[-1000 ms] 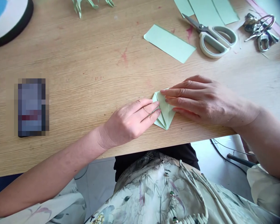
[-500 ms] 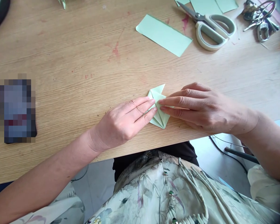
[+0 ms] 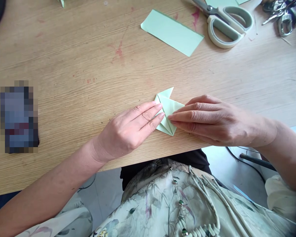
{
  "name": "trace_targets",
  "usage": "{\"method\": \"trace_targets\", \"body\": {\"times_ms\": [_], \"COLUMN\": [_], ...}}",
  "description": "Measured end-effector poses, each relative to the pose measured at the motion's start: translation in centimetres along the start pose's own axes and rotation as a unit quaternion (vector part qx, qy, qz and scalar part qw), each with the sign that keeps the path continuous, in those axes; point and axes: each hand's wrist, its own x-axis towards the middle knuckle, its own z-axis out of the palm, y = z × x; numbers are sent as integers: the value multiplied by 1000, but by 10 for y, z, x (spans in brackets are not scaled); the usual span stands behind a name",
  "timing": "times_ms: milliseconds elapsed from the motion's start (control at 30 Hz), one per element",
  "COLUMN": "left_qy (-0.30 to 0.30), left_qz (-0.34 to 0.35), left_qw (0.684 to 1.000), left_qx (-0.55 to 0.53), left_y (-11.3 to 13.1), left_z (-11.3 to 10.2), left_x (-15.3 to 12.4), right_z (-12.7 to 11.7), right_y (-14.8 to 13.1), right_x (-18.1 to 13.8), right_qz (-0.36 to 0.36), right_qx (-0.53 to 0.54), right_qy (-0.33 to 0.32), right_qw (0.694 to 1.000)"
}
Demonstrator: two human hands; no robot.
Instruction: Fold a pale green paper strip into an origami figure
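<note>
Pale green paper, folded in several layers, makes a small angular piece (image 3: 168, 105) which lies flat on the wooden table (image 3: 88, 108), near the edge closest to the person and between the two hands. Its outline is not regular: one sharp tip points up and to the right, below this tip comes a notch, and another corner stretches to the right, until the fingers cover it. Toward the bottom the shape becomes narrow and ends in a blunt point, where some fold lines run together like a half-closed fan. One long edge, with a thin dark shadow, goes down from the upper left corner. The left hand (image 3: 128, 126) lays its fingers over the left side of the piece — they are almost straight, with only small gaps between them. The right hand (image 3: 209, 120) has its fingers stretched and close together, with the tips resting on the lower middle part. Both thumbs are hidden, so I cannot tell if the paper is pinched or only pressed down. Farther up lies a loose green strip (image 3: 172, 33), flat and unfolded, and just beside it the scissors (image 3: 226, 25) with light grey handles.
</note>
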Motion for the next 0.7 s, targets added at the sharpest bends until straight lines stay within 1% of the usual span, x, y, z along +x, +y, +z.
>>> {"method": "trace_targets", "body": {"times_ms": [200,467,633,700], "left_qy": [-20,-30,-39,-42], "left_qz": [10,-3,-8,-6], "left_qw": [999,1000,999,999], "left_qx": [24,5,-5,-8], "left_y": [1,2,1,1], "left_z": [-1,-3,-3,-3], "left_x": [1,0,-1,-1], "right_z": [4,5,6,6], "right_y": [-3,-2,-2,-2], "right_x": [-3,-4,-3,-3], "right_qz": [-2,-9,-12,-10], "right_qx": [21,28,46,50], "right_qy": [9,13,34,32], "right_qw": [1000,999,998,998]}}
